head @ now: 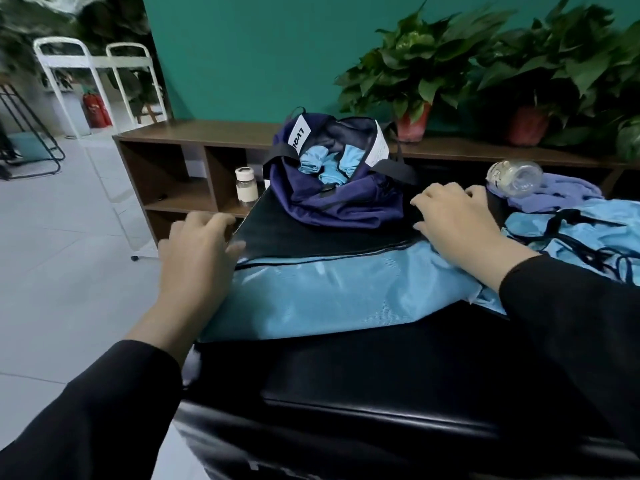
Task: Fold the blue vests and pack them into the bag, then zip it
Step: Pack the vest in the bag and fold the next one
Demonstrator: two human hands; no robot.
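Note:
A light blue vest (332, 292) lies spread across the black padded surface (381, 368) in front of me. My left hand (197, 258) sits at the vest's left edge with relaxed fingers, gripping nothing. My right hand (453, 220) rests palm down near the vest's right end, fingers spread. Behind them stands a dark blue bag (332, 192), its mouth open, with folded blue vests (325, 164) inside. More blue vests (581, 237) with black trim lie heaped at the right.
A clear plastic bottle (514, 176) lies on purple cloth (554, 195) at the right. A small white-capped jar (246, 185) stands in the brown wooden shelf (173, 174) behind. Potted plants (415, 71) line the shelf top. Tiled floor (69, 254) lies to the left.

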